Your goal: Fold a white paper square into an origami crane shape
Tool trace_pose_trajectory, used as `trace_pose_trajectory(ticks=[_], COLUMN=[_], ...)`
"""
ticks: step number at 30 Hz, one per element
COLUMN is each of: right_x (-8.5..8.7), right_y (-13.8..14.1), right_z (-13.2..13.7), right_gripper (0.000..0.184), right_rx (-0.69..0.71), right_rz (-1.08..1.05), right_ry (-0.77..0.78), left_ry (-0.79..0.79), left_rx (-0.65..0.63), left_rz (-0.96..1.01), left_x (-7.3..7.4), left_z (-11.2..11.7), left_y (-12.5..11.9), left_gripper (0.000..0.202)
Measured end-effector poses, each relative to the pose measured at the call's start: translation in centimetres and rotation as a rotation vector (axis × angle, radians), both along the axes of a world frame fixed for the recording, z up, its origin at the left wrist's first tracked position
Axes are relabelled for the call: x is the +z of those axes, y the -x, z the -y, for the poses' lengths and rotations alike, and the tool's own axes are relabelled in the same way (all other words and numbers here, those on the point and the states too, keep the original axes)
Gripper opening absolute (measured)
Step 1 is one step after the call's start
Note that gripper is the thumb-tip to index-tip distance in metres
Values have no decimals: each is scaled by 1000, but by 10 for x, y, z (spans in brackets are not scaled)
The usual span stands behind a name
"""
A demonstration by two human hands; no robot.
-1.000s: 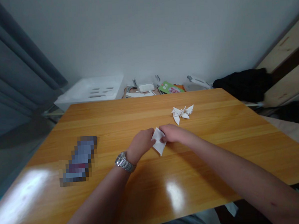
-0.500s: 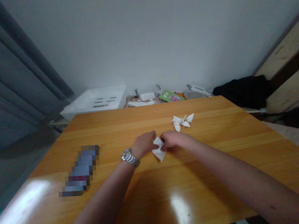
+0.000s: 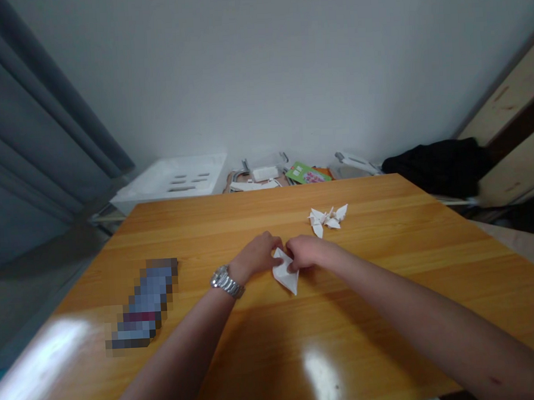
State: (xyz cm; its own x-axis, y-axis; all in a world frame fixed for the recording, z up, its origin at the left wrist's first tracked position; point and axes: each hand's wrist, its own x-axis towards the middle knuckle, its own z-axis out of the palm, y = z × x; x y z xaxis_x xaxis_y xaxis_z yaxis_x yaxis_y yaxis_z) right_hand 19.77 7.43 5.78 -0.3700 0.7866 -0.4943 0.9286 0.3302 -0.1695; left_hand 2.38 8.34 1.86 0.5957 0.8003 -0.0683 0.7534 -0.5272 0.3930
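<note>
A small folded white paper [image 3: 285, 275] rests on the wooden table [image 3: 387, 265] between my two hands. My left hand [image 3: 254, 257], with a metal watch [image 3: 226, 282] on its wrist, pinches the paper's upper left edge with closed fingers. From the right, my right hand [image 3: 306, 251] pinches the upper right part of the same paper. The paper's pointed lower end touches the tabletop. Farther back and to the right lie folded white paper cranes [image 3: 327, 218], apart from both hands.
A blurred dark oblong object [image 3: 143, 305] lies on the table's left side. Beyond the far edge are a white tray [image 3: 171, 178], a green booklet [image 3: 305, 173], small clutter and a black cloth [image 3: 430, 158]. Grey curtains [image 3: 18, 153] hang at the left.
Both hands have kept hold of the paper and worked it slightly; its pointed end now sticks out lower and to the right. The camera view shifted a little.
</note>
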Motion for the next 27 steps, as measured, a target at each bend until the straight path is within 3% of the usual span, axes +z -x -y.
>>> trace_pose_trajectory(ticks=[6,12,21,27], right_x=[-1,-19,-41,-47], right_y=[-1,-10,-22,-29], right_z=[15,26,30,33], right_gripper=[36,49,34,32], right_rx=[-15,-43,-93,-102], right_rz=[-50,-177,-432,-651], right_ry=[-62,-125,-142,-114], left_ry=[-47,-80,-59,-35], left_rx=[37,97,48,142], left_rz=[-53,-57,94,181], left_x=[0,-9,-15,-24], left_z=[16,26,35,35], left_y=[3,6,7,5], left_gripper=[18,15,20,17])
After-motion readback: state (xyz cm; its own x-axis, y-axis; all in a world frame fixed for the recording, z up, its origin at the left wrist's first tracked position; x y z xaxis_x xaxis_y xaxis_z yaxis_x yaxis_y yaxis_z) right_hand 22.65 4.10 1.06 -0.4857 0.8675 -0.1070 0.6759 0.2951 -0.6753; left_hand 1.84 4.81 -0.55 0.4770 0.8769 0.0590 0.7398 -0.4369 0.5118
